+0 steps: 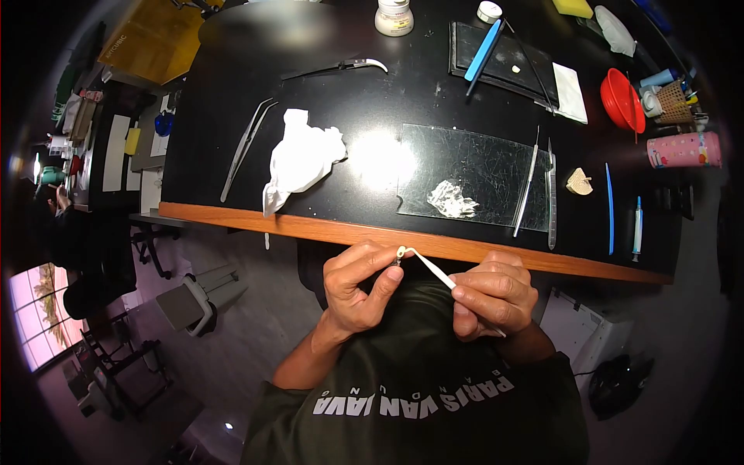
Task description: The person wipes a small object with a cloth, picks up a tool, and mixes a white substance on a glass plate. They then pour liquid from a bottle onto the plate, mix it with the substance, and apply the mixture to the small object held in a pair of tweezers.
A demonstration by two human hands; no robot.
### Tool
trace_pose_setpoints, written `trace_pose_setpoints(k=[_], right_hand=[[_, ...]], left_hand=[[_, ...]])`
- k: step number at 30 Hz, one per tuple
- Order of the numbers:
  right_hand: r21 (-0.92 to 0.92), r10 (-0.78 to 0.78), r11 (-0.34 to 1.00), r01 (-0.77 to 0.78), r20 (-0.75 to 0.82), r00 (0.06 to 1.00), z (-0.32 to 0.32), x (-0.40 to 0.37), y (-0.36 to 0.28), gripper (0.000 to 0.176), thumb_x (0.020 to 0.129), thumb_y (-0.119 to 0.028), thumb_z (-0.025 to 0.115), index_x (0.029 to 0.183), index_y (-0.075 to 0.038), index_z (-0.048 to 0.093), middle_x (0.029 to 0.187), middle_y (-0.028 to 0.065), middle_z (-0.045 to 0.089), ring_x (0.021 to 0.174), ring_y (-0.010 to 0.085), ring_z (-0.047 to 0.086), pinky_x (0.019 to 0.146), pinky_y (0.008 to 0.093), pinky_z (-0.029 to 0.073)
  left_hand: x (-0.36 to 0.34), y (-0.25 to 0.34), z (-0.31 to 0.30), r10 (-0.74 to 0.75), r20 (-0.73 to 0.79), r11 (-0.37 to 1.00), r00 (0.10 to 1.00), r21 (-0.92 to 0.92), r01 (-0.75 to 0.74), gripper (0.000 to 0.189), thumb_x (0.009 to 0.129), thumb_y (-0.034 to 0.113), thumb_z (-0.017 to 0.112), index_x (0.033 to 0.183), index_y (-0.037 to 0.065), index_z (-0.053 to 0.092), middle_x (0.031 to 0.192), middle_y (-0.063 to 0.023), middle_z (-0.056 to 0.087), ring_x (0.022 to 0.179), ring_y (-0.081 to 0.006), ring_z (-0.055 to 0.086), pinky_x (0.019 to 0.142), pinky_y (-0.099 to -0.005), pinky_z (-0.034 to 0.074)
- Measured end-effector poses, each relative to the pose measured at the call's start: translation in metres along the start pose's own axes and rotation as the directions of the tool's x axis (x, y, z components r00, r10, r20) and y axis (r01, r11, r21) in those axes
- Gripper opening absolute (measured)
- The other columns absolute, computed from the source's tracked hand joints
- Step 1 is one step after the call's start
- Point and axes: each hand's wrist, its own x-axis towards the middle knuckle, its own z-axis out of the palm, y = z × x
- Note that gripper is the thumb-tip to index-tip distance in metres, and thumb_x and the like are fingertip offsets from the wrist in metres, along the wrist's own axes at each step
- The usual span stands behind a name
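My left hand [360, 283] pinches a small whitish object [401, 252] between thumb and fingertips, just below the table's wooden front edge [310, 226]. My right hand [494, 294] grips a thin white-tipped tool [434, 270] like a pen, its tip touching the small object. Both hands hover over my lap, in front of my dark green shirt. On the black table above lies a glass slab [473, 174] with a patch of whitish paste [452, 200] on it.
A crumpled white tissue [301, 159], long tweezers [246, 143], metal spatulas [529, 182], a plaster piece [578, 183], a blue stick [609, 208], a syringe [637, 225], a red bowl [621, 99], a pink cup [683, 149] and a white jar [394, 17] lie on the table.
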Motion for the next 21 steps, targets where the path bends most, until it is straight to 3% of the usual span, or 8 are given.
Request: trace_pose_setpoints(k=[9,13,21], right_hand=[[-0.02,-0.002,1.0,0.002,0.01,1.0,0.0021,0.0025,-0.0001,0.013,0.101,-0.019,0.076,0.104,-0.007,0.076,0.09,0.0051,0.076,0.065,0.0127,0.074,0.045,0.0244,0.04],[-0.02,-0.003,1.0,0.003,0.009,1.0,0.0028,0.0011,0.0001,0.012,0.1,-0.018,0.076,0.105,-0.007,0.077,0.09,0.005,0.076,0.065,0.0131,0.075,0.046,0.0246,0.04],[-0.029,0.002,1.0,-0.002,0.014,1.0,0.0026,0.0027,-0.0002,0.016,0.102,-0.022,0.077,0.107,-0.007,0.076,0.09,0.0047,0.075,0.066,0.0134,0.075,0.046,0.0244,0.042]], left_hand=[[0.0008,-0.0011,0.0012,0.018,-0.015,0.999,1.0,-0.026,-0.019,0.026,0.101,0.012,0.069,0.115,-0.008,0.079,0.084,-0.0128,0.072,0.072,-0.0171,0.067,0.066,-0.0294,0.051],[-0.0007,-0.0024,-0.0024,0.007,0.014,0.999,1.0,-0.049,-0.007,0.024,0.097,0.003,0.074,0.118,-0.009,0.078,0.093,-0.0168,0.077,0.078,-0.0214,0.072,0.071,-0.0296,0.054],[0.0002,-0.0007,-0.0023,-0.009,0.011,0.999,1.0,-0.048,0.01,0.025,0.097,0.005,0.072,0.118,-0.007,0.078,0.09,-0.016,0.076,0.076,-0.0204,0.071,0.07,-0.0291,0.053]])
